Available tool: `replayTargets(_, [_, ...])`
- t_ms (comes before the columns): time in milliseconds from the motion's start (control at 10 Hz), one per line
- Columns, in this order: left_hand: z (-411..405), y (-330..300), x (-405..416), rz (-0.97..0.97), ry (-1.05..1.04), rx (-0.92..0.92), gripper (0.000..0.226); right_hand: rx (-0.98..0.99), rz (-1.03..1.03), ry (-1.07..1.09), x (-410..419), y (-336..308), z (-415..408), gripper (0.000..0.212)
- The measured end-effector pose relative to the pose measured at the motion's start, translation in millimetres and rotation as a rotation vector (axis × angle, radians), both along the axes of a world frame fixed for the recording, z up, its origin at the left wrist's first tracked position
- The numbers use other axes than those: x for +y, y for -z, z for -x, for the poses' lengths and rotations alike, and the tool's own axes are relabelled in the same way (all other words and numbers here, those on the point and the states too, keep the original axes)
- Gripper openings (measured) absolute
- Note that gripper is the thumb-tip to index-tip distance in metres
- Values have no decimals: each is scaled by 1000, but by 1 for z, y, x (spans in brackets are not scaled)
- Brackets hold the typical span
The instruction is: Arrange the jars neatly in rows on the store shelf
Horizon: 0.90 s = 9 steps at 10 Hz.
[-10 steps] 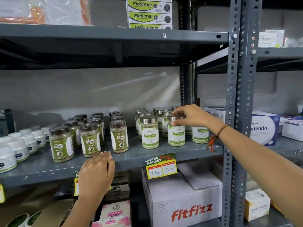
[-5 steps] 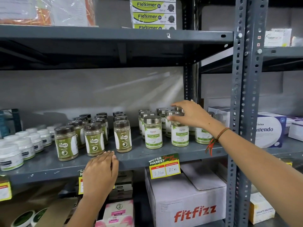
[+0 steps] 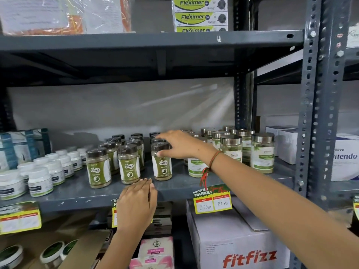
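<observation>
Your right hand (image 3: 180, 144) pinches one front Gaska jar (image 3: 162, 162) (three in front); left hand (image 3: 137, 205), fingers together, rests on the shelf (image 3: 174, 188) edge.

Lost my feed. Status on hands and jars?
Right hand closing around dark-lidded Gaska jar. Left hand flat on shelf edge, empty. Nothing blocking.

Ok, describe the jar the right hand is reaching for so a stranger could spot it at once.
Start at the grey middle shelf, then the cluster of dark-lidded olive Gaska jars left of the steel-lidded ones. It is the front jar of the rightmost column, under the right hand, standing apart from its front-row neighbours.
</observation>
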<state>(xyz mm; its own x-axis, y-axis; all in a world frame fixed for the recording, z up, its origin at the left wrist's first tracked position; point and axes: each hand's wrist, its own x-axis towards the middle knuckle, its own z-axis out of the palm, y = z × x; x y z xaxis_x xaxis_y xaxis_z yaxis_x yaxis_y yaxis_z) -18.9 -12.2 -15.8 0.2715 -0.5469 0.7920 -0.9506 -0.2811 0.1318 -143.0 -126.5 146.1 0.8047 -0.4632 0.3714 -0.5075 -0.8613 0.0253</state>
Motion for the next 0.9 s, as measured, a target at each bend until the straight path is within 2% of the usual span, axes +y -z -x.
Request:
replayTargets(100, [0,0,1,0,2,0,39,32,-41,19,-3,2,-11,71])
replayTargets(500, [1,-3,6,30,28,-22,38,-68,-99,21,0,5,-8,79])
replayTargets(800, [-5,-2,0,9,60,-14,41,-88,-17,34,0,11,-5,85])
replayTargets(900, [-6,-2,-2,5,61,14,39,-165,51,70,-1,11,-2,81])
